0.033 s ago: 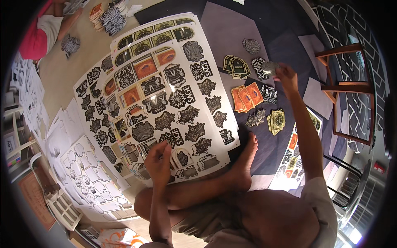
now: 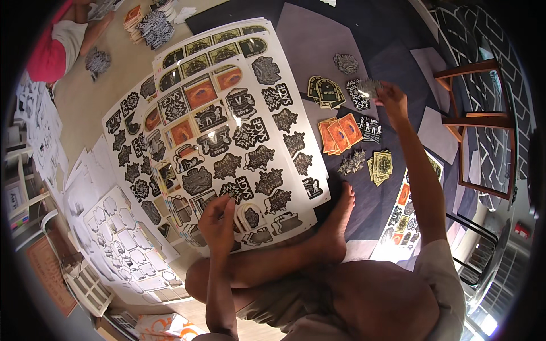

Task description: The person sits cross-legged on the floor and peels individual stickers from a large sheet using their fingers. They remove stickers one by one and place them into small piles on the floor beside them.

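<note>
A small grey sticker (image 2: 368, 87) is pinched between the thumb and fingers of my right hand (image 2: 392, 102). It overhangs a black-and-white patterned sticker pile (image 2: 355, 94); I cannot tell if they touch. Over the lower part of the stacked printed sticker sheets (image 2: 244, 108), my left hand (image 2: 218, 225) has its fingers curled together, with nothing visible in them. Around my right hand lie green arched stickers (image 2: 327, 92), orange card-shaped stickers (image 2: 344, 132), a black-and-white sticker (image 2: 371, 129), spiky grey stickers (image 2: 351, 162), yellow-green stickers (image 2: 381, 166) and a grey sticker (image 2: 345, 63).
My bare foot (image 2: 339, 219) rests beside the sheets. Another printed strip (image 2: 402, 216) lies under my right forearm. Cut-out backing sheets (image 2: 122, 238) spread at the left. Sticker piles (image 2: 154, 29) stand near another person (image 2: 48, 51). A wooden frame (image 2: 478, 120) stands at the right.
My right hand has shifted slightly left, carrying the grey sticker further over the black-and-white patterned pile. My left hand has barely moved.
</note>
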`<state>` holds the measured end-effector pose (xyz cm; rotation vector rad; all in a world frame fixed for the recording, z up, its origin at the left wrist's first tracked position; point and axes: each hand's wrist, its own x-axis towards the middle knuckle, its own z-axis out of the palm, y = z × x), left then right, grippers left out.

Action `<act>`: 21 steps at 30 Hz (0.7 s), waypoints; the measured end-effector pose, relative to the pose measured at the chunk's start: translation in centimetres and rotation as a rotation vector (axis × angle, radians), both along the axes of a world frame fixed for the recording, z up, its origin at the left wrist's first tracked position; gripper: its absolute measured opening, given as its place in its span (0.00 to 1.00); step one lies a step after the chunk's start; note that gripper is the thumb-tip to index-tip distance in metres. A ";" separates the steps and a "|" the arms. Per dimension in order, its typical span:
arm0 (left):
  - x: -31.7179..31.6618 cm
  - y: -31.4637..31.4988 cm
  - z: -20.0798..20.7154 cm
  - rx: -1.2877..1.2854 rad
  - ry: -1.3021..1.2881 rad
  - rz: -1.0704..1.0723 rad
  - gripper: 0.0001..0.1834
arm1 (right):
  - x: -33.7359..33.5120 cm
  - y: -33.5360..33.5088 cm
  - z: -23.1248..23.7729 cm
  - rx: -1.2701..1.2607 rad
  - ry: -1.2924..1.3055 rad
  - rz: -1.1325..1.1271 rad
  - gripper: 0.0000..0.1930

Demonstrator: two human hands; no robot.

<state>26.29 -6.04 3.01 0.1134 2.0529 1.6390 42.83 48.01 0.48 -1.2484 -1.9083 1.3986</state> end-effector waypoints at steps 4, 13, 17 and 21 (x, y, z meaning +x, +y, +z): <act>-0.5 -1.0 0.1 -0.014 0.053 0.036 0.11 | -5.3 3.1 0.3 0.010 -0.012 0.064 0.21; -0.5 -1.6 0.0 0.008 -0.021 0.144 0.11 | -5.3 0.6 1.3 -0.026 -0.019 0.102 0.19; -0.3 -1.1 0.4 0.015 -0.011 0.132 0.12 | -0.8 -1.4 2.3 -0.205 0.041 0.153 0.19; -0.2 -1.0 0.7 0.047 0.004 0.117 0.12 | 6.0 -7.0 3.1 -0.328 -0.164 0.283 0.16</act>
